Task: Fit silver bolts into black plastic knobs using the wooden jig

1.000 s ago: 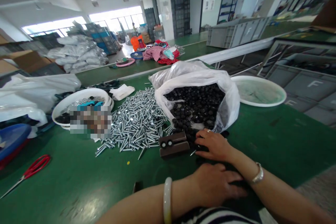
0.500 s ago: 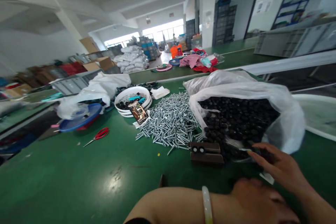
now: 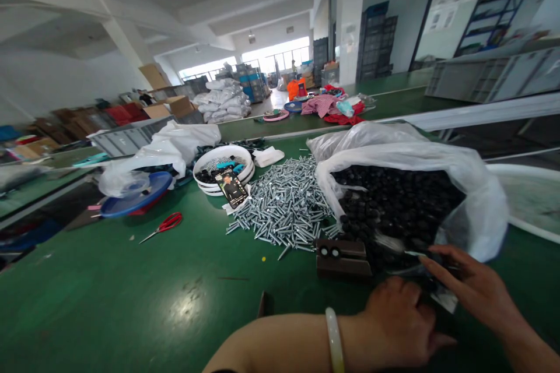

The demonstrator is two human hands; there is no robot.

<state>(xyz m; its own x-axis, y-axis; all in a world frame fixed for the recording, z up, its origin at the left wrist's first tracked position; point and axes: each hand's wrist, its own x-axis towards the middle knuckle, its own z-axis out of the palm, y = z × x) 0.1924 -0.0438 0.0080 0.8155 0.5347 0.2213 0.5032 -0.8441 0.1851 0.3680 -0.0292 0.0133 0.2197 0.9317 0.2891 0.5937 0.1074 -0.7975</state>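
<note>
My right hand (image 3: 476, 285) is at the near right edge of a white plastic bag (image 3: 492, 186) of small black parts (image 3: 394, 192). Its thumb and fingers are bent close together around something dark that I cannot make out. Lower and to its left is my left hand (image 3: 400, 320), with a pale bangle (image 3: 334, 338) on the wrist. Its fingers are curled in, and whatever they hold is hidden. A brown block fixture (image 3: 343, 265) with two round pieces on it stands left of the hands. Behind it spreads a heap of silver screws (image 3: 289, 198).
Red-handled scissors (image 3: 168, 222) lie on the green table (image 3: 131, 297). White tubs (image 3: 249, 172) with a phone (image 3: 231, 187) leaning on them stand behind the screws. A blue basin (image 3: 140, 201) is at left, a white round tray (image 3: 534, 218) at right.
My left hand has moved left and upward and shows more clearly, its fingers curled. My right hand has shifted slightly right and down, still at the bag's edge.
</note>
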